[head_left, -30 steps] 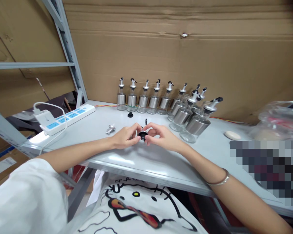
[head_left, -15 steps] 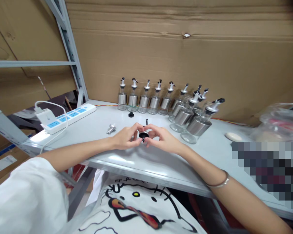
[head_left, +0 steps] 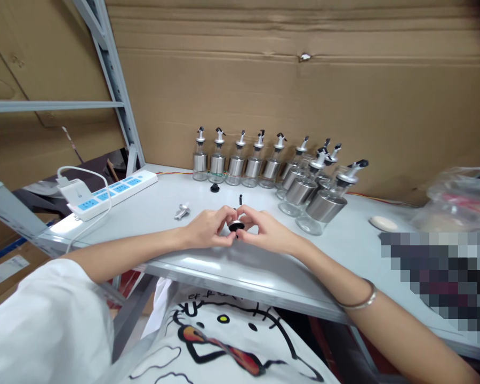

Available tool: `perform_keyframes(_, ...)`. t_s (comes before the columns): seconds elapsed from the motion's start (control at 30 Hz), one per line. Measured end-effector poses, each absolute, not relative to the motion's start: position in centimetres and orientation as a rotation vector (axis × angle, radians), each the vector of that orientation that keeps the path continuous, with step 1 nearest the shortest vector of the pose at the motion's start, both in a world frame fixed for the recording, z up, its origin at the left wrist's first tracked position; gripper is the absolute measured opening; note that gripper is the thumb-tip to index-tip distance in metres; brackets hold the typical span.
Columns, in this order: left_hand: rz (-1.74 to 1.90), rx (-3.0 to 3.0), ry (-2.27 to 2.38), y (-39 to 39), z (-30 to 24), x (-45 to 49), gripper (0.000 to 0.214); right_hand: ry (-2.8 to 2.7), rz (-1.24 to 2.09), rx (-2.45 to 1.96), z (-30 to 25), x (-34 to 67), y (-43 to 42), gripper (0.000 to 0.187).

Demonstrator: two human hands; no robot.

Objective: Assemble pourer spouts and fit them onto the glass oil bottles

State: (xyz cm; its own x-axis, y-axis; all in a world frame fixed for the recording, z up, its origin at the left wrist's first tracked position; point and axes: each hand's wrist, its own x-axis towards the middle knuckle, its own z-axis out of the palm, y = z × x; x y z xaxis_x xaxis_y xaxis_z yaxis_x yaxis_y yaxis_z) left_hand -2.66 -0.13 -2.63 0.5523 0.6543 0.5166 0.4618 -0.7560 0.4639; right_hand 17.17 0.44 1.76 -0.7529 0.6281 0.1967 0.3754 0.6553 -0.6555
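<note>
My left hand [head_left: 208, 228] and my right hand [head_left: 264, 230] meet over the middle of the white table [head_left: 208, 261]. Both pinch a small round black and silver cap [head_left: 236, 225] between their fingertips, just above the tabletop. A thin black piece [head_left: 240, 199] stands on the table right behind the cap. A loose black stopper [head_left: 214, 188] lies further back, and a small silver spout piece [head_left: 181, 212] lies to the left of my left hand.
Several glass and steel dispenser bottles [head_left: 260, 162] line the cardboard wall, with more bunched at the right [head_left: 322, 200]. A white power strip [head_left: 108, 193] lies at the left by the metal shelf frame. A pale oval object [head_left: 383, 223] and a plastic bag [head_left: 456, 200] sit at the right.
My fingertips have closed in tighter around the cap and lowered it slightly toward the table. Nothing else has moved.
</note>
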Motion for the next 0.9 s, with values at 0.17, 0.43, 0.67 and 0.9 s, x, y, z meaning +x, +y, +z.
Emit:
perform_keyframes(0.17,0.850,2.637,0.934,0.4,-1.7,-3.3,0.025,-2.417,0.871,-0.767,1.8,17.1,0.6,0.014)
perform_keyframes(0.43,0.339,2.760,1.439,1.6,3.0,-6.8,0.045,-2.085,0.788,-0.724,1.5,17.9,2.1,0.028)
perform_keyframes(0.67,-0.310,2.209,1.783,2.3,3.5,-9.6,0.087,-2.003,0.655,-0.738,1.9,17.9,1.8,0.010)
perform_keyframes(0.9,-0.062,2.386,1.709,2.5,1.9,-8.3,0.053,-1.937,0.467,-0.821,2.5,18.1,2.0,0.043)
